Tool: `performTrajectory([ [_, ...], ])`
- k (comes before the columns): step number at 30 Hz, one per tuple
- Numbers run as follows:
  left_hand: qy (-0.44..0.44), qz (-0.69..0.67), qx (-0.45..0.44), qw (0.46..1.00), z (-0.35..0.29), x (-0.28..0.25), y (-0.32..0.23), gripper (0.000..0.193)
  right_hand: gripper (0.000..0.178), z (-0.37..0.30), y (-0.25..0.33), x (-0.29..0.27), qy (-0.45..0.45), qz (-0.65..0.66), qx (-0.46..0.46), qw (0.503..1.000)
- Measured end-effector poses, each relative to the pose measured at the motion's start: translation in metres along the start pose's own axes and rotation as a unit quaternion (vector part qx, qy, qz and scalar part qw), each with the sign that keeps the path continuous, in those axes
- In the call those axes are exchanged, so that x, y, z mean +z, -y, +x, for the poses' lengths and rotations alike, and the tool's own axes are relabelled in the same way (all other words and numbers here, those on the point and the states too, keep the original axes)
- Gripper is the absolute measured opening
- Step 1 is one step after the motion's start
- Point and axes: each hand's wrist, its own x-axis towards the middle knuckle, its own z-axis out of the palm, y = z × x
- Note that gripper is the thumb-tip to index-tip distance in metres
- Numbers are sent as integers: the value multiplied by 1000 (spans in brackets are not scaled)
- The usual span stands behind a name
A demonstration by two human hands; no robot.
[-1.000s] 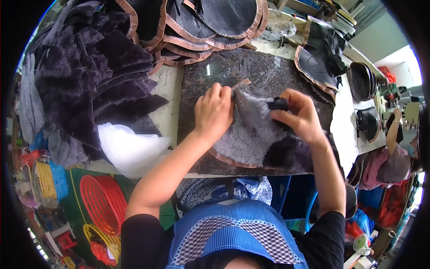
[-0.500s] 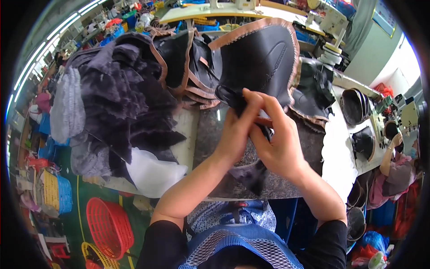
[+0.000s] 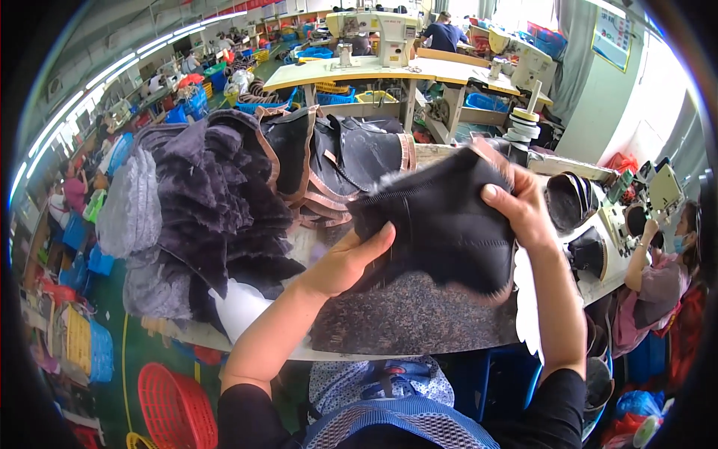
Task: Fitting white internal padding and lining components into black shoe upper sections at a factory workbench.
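Firmly gripped at both ends: one black leather-like panel with brown edging point(image 3: 449, 232), above the desk point(image 3: 187, 333)

The left hand point(image 3: 345, 262) pinches the panel's left end, thumb flat on the near face, the rest of its fingers hidden behind. The right hand point(image 3: 529, 213) is closed over the upper right end the same way, thumb in front. Stitched seams cross the panel, and pale fluff shows at its upper left edge. It is held tilted over a dark mottled board point(image 3: 419, 322).

As for writing, a framed poster point(image 3: 612, 41) on the right wall carries print, and small red marks sit on a white sewing machine point(image 3: 395, 37) at the rear; a second pale sewing machine point(image 3: 532, 66) stands to its right.

Among containers, one red slotted plastic basket point(image 3: 176, 408) stands on the green floor point(image 3: 134, 374) at lower left. Further left are a blue container point(image 3: 102, 352) and a yellow one point(image 3: 77, 337) just beside it; what they hold is unclear.

On the desk's left lies one heap of dark purple-grey plush pieces point(image 3: 209, 187), too overlapped to count, with a light grey fleece stack point(image 3: 129, 202) against it. Several black brown-edged pieces point(image 3: 366, 153) lie behind, and white translucent material point(image 3: 238, 310) sits near the left forearm. At right, one co-worker in a pink and grey top point(image 3: 658, 292) raises a hand to a machine.
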Motion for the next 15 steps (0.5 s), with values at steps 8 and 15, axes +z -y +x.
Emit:
performTrajectory([
  [8, -34, -116, -308, 944, -1, -13, -9, 42, 28, -37, -85, 11, -144, -219, 25, 965],
  [15, 140, 90, -297, 940, 9, 4, -6, 40, 52, -27, -25, 37, 170, -416, -87, 889],
])
